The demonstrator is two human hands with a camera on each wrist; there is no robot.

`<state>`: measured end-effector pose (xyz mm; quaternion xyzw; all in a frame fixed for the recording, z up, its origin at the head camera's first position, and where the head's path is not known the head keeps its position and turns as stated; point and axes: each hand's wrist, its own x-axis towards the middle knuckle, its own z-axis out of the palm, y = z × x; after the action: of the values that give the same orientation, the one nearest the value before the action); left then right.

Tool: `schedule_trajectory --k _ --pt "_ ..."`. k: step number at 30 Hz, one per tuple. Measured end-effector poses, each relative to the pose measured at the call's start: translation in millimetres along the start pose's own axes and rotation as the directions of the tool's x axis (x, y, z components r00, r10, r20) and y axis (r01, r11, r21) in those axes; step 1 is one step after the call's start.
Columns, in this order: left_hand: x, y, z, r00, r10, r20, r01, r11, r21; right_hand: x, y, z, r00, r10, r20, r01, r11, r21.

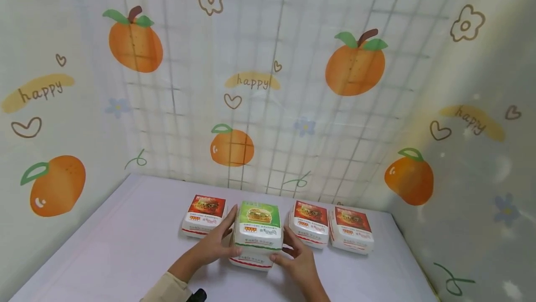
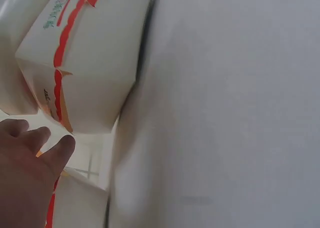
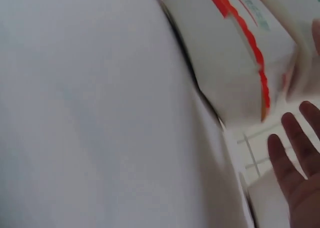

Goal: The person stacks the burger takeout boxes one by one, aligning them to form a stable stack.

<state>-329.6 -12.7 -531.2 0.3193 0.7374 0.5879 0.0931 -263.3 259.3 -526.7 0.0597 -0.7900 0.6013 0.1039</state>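
Note:
A burger box with a green top label (image 1: 259, 216) sits on a white burger box with a red band (image 1: 253, 261). My left hand (image 1: 212, 246) is at the left side of this stack, thumb by the front corner and a finger along the upper box's side. On the opposite side, my right hand (image 1: 299, 260) has its thumb by the front corner and its fingers beside the box. Both wrist views show several extended, spread fingers beside the lower box (image 2: 100, 62), apart from it. Contact with the upper box is partly hidden.
A red-labelled burger box (image 1: 205, 216) stands left of the stack. Two more, a nearer box (image 1: 310, 224) and an outer box (image 1: 351, 230), stand side by side on the right. The white table (image 1: 113, 241) meets a printed curtain (image 1: 268, 120) behind.

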Motion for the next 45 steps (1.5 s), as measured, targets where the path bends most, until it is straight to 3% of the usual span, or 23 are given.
schedule_trajectory --k 8,14,30,37,45 --pt "-4.2 -8.8 -1.9 0.998 -0.061 0.026 0.059 0.994 0.094 3.8 12.1 -11.6 0.99 0.029 0.138 -0.025 0.999 -0.026" --pt "-4.3 -9.6 -1.6 0.997 -0.063 0.043 0.058 0.993 0.098 3.3 16.4 -9.0 0.971 0.057 0.232 -0.047 0.998 -0.051" --pt "-1.1 -15.9 1.6 0.994 -0.107 -0.012 0.107 0.989 0.097 4.7 20.8 0.1 0.987 0.094 0.129 -0.083 0.993 -0.088" --pt "-0.3 -7.6 3.3 0.995 -0.076 -0.063 0.084 0.988 0.127 3.0 17.4 1.3 0.993 0.066 0.094 -0.057 0.994 -0.098" --pt "-1.6 8.8 -0.9 0.991 -0.099 -0.087 0.103 0.994 0.043 1.9 6.6 1.5 0.998 0.015 0.064 -0.009 0.995 -0.098"
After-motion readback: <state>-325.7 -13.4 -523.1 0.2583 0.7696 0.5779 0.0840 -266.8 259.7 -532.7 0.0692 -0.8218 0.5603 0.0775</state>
